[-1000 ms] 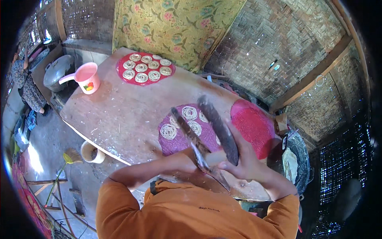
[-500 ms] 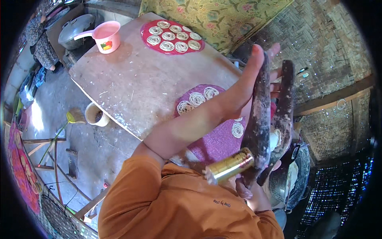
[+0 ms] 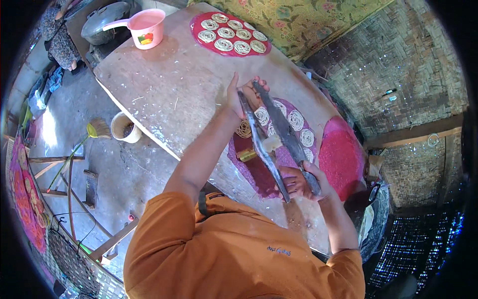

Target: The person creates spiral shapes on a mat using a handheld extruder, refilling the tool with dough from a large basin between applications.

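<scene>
A dark two-bar wooden hand press (image 3: pixel 286 132) is held slantwise over the near purple round mat (image 3: pixel 259 184). My left hand (image 3: pixel 236 102) grips the bars' far ends, its thumb and fingertips showing around them. My right hand (image 3: pixel 298 183) is closed around their near ends. A gold metal cylinder (image 3: pixel 246 155) sticks out at the left of the press, and a pale piece (image 3: pixel 271 144) shows between the bars. Flat coiled nests of white strands (image 3: pixel 296 120) lie on the purple mat, partly hidden by the press and my hands.
A red round mat (image 3: pixel 341 159) lies right of the purple one. Farther back, another red mat (image 3: pixel 231 50) bears several coiled nests. A pink dipper (image 3: pixel 149 32) stands at the table's far left. Beside the table are a pale bucket (image 3: pixel 125 128) and a dark basin (image 3: pixel 378 219).
Both hands have brought the press from the right, near my body, leftward and out over the purple mat. The view has shifted, showing the red mat at right.
</scene>
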The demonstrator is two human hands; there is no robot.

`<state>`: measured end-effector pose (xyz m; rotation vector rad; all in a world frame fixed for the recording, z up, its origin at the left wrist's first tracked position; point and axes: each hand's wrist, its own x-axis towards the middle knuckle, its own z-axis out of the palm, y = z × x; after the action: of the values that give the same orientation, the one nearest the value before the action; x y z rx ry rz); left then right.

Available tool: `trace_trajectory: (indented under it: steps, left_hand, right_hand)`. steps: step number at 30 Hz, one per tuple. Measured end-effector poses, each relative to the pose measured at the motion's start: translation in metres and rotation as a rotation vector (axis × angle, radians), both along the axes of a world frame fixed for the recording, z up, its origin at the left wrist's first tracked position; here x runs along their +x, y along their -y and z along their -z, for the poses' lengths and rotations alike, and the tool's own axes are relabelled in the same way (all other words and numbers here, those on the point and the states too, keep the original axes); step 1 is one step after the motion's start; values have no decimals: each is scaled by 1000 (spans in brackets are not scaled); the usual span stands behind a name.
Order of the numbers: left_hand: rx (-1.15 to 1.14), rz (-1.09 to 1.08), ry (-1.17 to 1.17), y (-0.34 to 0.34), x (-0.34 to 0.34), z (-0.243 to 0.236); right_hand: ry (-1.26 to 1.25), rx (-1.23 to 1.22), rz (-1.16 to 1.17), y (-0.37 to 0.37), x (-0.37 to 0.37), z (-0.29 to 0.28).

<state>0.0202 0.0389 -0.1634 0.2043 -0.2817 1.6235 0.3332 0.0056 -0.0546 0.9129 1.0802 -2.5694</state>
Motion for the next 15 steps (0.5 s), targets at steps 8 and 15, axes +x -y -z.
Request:
trace_trajectory:
  steps: [8,15]
  left_hand:
    - [102,-171,123,15,-24,-39]
    - [22,-208,21,47,-15,-68]
  right_hand:
    - [221,467,-47,0,-27,-53]
    - [187,449,-46,23,-22,-78]
